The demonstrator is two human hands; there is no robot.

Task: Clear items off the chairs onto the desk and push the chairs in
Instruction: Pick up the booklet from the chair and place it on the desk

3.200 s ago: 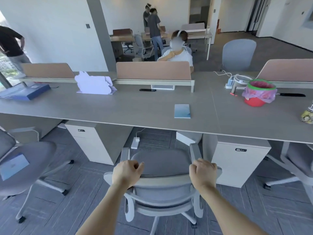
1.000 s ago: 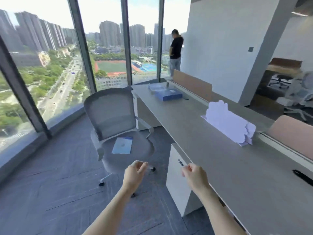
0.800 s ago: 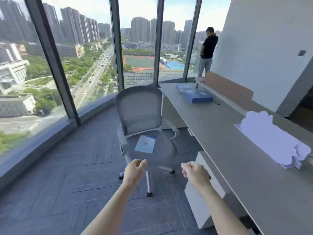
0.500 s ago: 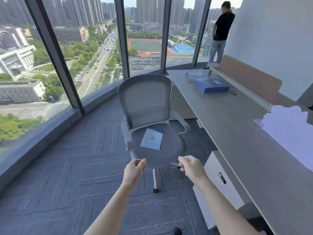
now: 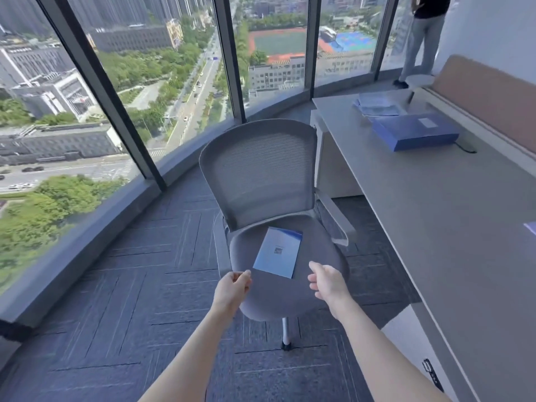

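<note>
A grey mesh-backed office chair (image 5: 261,175) stands out from the desk (image 5: 441,216), its seat turned towards me. On the seat lies a thin blue booklet (image 5: 278,252). My left hand (image 5: 233,290) hovers over the seat's front left edge, fingers curled and pinched loosely, holding nothing. Just right of the booklet's near corner is my right hand (image 5: 329,282), fingers spread, empty, a short way above the seat. Neither hand touches the booklet.
A blue box file (image 5: 414,134) and some papers (image 5: 377,104) lie at the desk's far end, beside a tan divider panel (image 5: 487,100). A white drawer cabinet (image 5: 417,352) sits under the desk at right. Tall windows curve along the left. A person (image 5: 420,33) stands by the far window.
I turned away from the pushed-in chair and walked up to this one. Both hands came forward over its seat, and my right hand opened from a loose fist.
</note>
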